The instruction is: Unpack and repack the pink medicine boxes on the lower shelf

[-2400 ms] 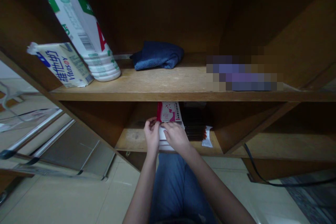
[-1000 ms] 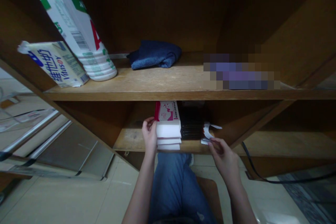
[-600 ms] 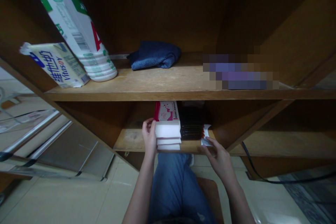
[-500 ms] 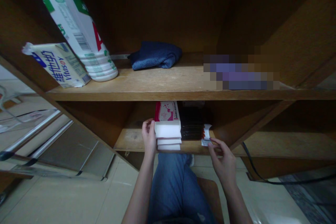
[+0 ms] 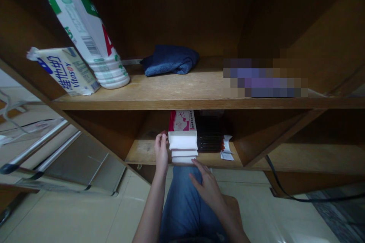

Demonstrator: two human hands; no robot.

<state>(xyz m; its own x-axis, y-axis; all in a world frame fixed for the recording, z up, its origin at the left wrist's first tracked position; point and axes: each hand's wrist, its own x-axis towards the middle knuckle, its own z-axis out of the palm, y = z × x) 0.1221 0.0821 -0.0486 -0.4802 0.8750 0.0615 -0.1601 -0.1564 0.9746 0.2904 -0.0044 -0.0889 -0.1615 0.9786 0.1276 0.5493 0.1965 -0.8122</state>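
Note:
On the lower shelf lies a pink-and-white box (image 5: 182, 120) with its white flaps (image 5: 184, 155) reaching to the shelf's front edge. My left hand (image 5: 161, 152) is at the left side of the box, fingers extended and loosely apart; whether they press on it I cannot tell. In front of the flaps is my right hand (image 5: 208, 184), open, with a fingertip at their lower right corner. A stack of dark flat packets (image 5: 210, 142) sits against the box's right side. Right of these lies a white paper piece (image 5: 227, 148).
The upper shelf (image 5: 205, 87) carries a white bottle (image 5: 85, 34), a Vitasoy carton (image 5: 68, 72), a folded blue cloth (image 5: 171, 60) and a blurred-out item (image 5: 265, 81). A black cable (image 5: 285, 191) hangs at right. A metal-framed rack (image 5: 62, 155) stands at left.
My right hand has left the white paper piece and moved left to the box's flaps. The left hand stays beside the box. The view has shifted slightly.

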